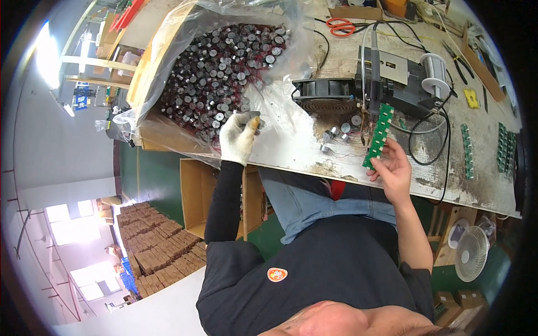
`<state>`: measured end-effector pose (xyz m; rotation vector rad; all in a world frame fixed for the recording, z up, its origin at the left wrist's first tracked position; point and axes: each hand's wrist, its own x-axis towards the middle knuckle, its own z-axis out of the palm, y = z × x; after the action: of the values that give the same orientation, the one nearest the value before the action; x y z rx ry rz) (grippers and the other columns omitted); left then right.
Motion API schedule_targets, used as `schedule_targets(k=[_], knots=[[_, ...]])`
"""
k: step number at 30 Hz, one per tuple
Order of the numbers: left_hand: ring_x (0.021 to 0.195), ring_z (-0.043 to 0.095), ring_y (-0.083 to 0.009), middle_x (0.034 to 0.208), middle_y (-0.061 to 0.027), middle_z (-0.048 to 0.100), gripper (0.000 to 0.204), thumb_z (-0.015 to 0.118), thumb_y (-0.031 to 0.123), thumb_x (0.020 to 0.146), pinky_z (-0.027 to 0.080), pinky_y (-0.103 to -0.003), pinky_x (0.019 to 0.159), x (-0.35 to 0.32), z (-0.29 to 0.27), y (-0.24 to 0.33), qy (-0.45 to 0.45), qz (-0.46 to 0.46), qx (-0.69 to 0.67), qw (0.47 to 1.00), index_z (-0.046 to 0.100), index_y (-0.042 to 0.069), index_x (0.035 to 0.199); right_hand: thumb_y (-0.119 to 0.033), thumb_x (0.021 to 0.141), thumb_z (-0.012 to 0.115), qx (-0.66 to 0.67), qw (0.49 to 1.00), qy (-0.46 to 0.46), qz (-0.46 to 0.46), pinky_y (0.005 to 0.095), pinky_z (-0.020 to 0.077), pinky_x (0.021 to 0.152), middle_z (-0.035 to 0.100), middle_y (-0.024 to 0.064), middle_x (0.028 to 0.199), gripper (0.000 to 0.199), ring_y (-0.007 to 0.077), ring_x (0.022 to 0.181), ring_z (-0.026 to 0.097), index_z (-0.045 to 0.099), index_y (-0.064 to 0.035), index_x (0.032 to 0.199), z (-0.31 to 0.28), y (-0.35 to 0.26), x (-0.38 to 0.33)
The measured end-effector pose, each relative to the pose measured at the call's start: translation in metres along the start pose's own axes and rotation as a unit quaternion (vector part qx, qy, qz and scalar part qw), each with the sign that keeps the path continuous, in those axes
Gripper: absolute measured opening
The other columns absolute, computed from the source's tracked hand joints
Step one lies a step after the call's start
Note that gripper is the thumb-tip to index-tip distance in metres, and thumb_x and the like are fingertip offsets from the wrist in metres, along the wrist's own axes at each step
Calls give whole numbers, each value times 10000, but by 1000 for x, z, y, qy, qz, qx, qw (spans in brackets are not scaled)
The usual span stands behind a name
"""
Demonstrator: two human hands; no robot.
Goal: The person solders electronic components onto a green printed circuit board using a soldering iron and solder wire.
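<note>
My right hand [390, 171] is bare and grips the lower end of a long green circuit board strip [379, 136]. The strip is raised, with a row of small pale components along it, near a soldering stand. A white, stained glove covers my left hand [240, 137], whose fingers are curled together by the bench's front edge. Whatever the left fingers hold, if anything, is hidden. Beside that hand, a plastic-lined box is heaped with small round metal parts [224, 67] on red wires. Several loose round parts [336, 133] lie between my hands.
A black fan [325, 95] and a solder spool [435, 73] stand behind the strip. Cables cross the bench [437, 185]. Further green strips [467, 151] lie at right. Red scissors [341, 27], pliers [461, 64] and a yellow sponge [470, 98] are farther back.
</note>
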<state>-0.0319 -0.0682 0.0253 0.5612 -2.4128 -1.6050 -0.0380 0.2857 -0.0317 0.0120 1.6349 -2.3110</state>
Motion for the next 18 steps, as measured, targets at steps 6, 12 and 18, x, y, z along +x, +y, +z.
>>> schedule_targets(k=[6, 12, 18], knots=[[761, 671, -223, 963, -218, 647, 318, 596, 114, 906, 553, -295, 642, -35, 26, -21, -24, -41, -149, 988, 461, -87, 1112, 69, 835, 593, 4, 1000, -13, -6, 223, 496, 501, 553, 161, 1098, 511, 151, 657, 631, 384, 31, 1300, 2, -1, 2], [1064, 588, -302, 1224, -250, 537, 324, 536, 58, 914, 492, -404, 910, -42, 38, -26, -38, -25, -364, 930, 484, -128, 1174, 66, 838, 594, 11, 1000, -12, -2, 226, 495, 506, 556, 158, 1100, 509, 157, 662, 635, 385, 29, 1300, 2, 1, 1], [1075, 582, -247, 1220, -201, 556, 274, 485, -25, 917, 489, -355, 921, -36, 53, -22, 1, 86, -238, 967, 542, -90, 1177, 65, 839, 593, 6, 1000, -10, -1, 224, 491, 505, 544, 156, 1104, 512, 161, 668, 637, 383, 29, 1304, -2, 2, 0]])
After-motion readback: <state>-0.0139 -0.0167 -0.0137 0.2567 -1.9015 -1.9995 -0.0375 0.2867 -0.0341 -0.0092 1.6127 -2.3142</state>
